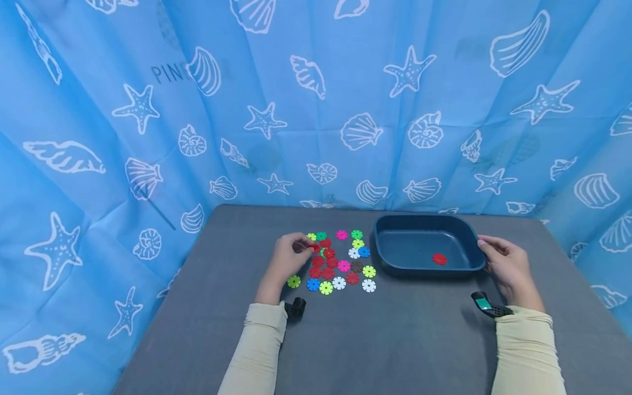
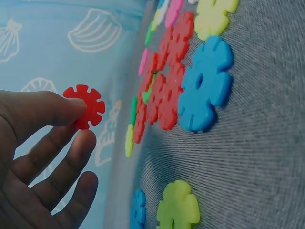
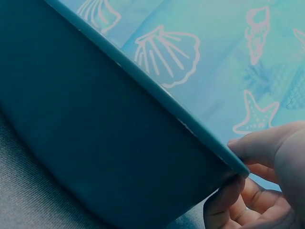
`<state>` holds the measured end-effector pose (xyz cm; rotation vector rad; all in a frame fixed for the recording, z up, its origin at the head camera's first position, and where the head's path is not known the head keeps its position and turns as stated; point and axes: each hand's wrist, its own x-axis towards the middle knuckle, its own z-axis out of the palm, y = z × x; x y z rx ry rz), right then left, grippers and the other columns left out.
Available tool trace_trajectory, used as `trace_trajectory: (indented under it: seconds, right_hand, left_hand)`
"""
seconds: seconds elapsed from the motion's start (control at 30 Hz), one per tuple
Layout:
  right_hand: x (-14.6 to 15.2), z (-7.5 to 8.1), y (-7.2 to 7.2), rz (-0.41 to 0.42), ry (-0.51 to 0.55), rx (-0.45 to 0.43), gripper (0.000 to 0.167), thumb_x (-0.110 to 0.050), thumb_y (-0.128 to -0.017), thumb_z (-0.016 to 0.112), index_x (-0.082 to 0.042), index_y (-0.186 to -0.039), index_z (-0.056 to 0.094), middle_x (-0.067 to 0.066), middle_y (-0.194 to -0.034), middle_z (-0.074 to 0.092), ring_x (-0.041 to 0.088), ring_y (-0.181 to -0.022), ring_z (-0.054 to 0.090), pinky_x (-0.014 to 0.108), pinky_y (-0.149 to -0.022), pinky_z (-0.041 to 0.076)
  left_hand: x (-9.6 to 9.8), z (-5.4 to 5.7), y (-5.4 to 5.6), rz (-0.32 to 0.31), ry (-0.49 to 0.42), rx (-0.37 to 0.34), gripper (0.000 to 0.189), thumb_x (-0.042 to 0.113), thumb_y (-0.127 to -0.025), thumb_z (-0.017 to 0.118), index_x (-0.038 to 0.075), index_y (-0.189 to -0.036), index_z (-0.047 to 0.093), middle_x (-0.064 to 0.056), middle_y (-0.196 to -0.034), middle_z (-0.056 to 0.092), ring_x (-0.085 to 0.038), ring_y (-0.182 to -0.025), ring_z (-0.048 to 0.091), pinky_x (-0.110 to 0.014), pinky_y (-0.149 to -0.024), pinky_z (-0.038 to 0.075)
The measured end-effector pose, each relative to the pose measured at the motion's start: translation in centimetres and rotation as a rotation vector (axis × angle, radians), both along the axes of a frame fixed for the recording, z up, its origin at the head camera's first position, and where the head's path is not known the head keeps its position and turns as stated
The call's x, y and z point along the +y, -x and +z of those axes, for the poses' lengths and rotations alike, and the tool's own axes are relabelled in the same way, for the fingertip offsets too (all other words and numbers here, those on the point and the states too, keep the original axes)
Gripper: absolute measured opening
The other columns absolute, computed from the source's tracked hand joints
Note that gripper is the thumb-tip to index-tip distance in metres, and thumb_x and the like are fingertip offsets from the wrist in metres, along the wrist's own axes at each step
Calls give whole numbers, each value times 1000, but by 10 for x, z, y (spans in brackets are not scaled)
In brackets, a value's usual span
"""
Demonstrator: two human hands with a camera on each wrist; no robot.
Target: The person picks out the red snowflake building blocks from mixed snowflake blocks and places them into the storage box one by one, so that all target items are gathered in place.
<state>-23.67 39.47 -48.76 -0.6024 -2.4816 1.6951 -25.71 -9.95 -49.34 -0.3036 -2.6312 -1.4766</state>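
Between the thumb and a finger of our left hand (image 1: 287,255) we pinch a red disc (image 2: 94,107) with a notched edge. The thumb lies over its middle and much of the rim stands out beyond the tip; the other fingers (image 2: 86,150) are spread apart, loosely bent, touching nothing. In the left wrist view the disc looks lifted off the counter (image 1: 375,340). Our right hand (image 1: 508,263) grips the right end of a dark blue pan (image 1: 410,247), thumb over the rim and fingers bent beneath it.

We judge the left pinch to be the weak spot: the disc is thin and smooth, so a small roll of the thumb could flick it away. It could then drop among the lookalike red discs (image 1: 327,273) just under the hand, and low fingers could drag those out of place. On the right, a careless pull on the rim could tip or slide the pan, shifting the lone red piece (image 1: 439,259) that lies flat inside, toward the near right.

Further out, the loose discs are scattered left of the pan: a blue disc (image 1: 313,284) near, a white disc (image 1: 368,286) near right, a pink disc (image 1: 342,235) far. Beyond the counter's far edge hangs a blue curtain (image 1: 336,99) with white shells.
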Motion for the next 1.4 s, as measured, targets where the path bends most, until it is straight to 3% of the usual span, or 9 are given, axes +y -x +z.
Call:
trace_trajectory:
  seconds: [0.4, 0.8, 1.4]
  right_hand:
    - [-3, -6, 3, -15, 10, -3, 57, -44, -110, 54, -8, -154, 54, -21, -109, 54, 5, -96, 57, 19, -71, 55]
    - [-1, -5, 0, 13, 14, 26, 52, -42, -109, 55, -10, -151, 57, -23, -107, 55, 4, -93, 56, 21, -70, 54]
    - [-1, 1, 2, 1, 40, 7, 53, -41, -110, 55, -10, -153, 55, -22, -108, 55, 1, -97, 57, 16, -71, 55]
  left_hand:
    - [13, 12, -2, -47, 16, 13, 12, 8, -98, 76, 4, -108, 78, -7, -107, 75, -20, -91, 69, -39, -83, 61]
    - [42, 20, -5, -106, 2, -1, 7, 11, -100, 74, 16, -104, 78, -1, -109, 73, -18, -89, 68, -34, -80, 60]
    - [87, 34, -4, -232, -47, 48, 8, 12, -100, 75, 12, -107, 79, 3, -107, 72, -11, -93, 66, -26, -83, 58]
